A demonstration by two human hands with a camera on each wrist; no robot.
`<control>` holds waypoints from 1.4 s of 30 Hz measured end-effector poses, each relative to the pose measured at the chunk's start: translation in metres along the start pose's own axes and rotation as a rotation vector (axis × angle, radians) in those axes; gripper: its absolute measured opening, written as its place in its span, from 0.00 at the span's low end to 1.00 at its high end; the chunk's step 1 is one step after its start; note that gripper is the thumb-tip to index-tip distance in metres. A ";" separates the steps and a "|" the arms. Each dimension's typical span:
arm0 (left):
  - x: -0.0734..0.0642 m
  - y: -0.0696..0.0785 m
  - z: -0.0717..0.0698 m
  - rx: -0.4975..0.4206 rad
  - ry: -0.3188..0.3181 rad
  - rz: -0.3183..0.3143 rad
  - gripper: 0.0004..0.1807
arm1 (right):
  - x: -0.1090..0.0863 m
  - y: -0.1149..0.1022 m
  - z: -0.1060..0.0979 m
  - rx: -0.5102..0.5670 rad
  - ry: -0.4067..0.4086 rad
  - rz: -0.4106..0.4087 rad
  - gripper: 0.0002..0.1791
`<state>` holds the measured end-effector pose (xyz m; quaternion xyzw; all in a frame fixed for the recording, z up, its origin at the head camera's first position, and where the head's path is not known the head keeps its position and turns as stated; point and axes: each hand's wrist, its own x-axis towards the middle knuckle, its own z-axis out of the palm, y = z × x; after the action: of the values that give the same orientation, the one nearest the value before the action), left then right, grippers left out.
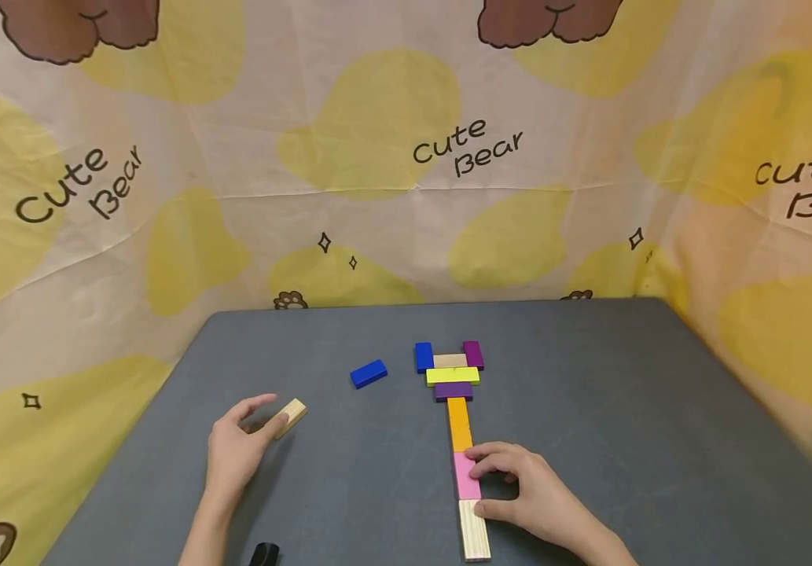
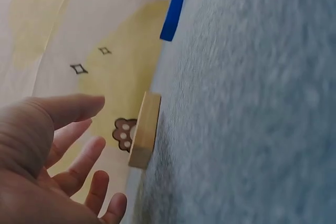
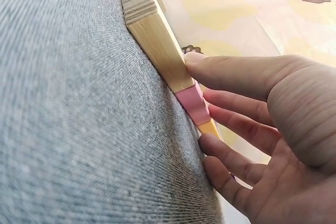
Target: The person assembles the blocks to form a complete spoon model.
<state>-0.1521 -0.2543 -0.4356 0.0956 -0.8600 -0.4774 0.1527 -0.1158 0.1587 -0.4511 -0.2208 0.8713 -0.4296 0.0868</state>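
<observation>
On the left of the table, my left hand (image 1: 238,448) is beside a plain wooden block (image 1: 294,415). The left wrist view shows a gap between its spread fingers and this block (image 2: 145,129). My right hand (image 1: 536,495) is at the near end of a line of blocks. Its thumb touches the near plain wooden block (image 3: 161,51), and its fingers lie loosely along the pink block (image 1: 466,476). Beyond are an orange block (image 1: 459,424), a purple block (image 1: 453,391) and a yellow-green block (image 1: 452,376) laid crosswise.
At the far end, a blue block (image 1: 424,358) and a magenta block (image 1: 473,355) flank a pale block (image 1: 450,361). A loose blue block (image 1: 369,374) lies left of the line. A black object (image 1: 265,554) shows at the near edge. Patterned cloth (image 1: 377,157) hangs behind the grey table (image 1: 589,393).
</observation>
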 end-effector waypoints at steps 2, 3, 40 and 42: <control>0.001 -0.004 -0.001 0.009 0.000 -0.004 0.23 | -0.001 0.000 0.000 0.003 0.006 -0.010 0.16; 0.001 -0.006 -0.002 0.008 -0.002 -0.008 0.23 | -0.001 -0.001 -0.001 0.001 0.006 -0.010 0.16; 0.005 -0.018 -0.002 0.107 -0.142 -0.072 0.26 | 0.001 -0.002 0.001 0.008 -0.004 0.034 0.17; 0.004 -0.019 -0.002 0.116 -0.138 -0.068 0.26 | 0.001 -0.002 0.001 0.007 -0.009 0.047 0.17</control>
<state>-0.1552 -0.2671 -0.4498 0.1002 -0.8909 -0.4372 0.0710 -0.1160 0.1565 -0.4506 -0.2021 0.8742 -0.4297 0.1014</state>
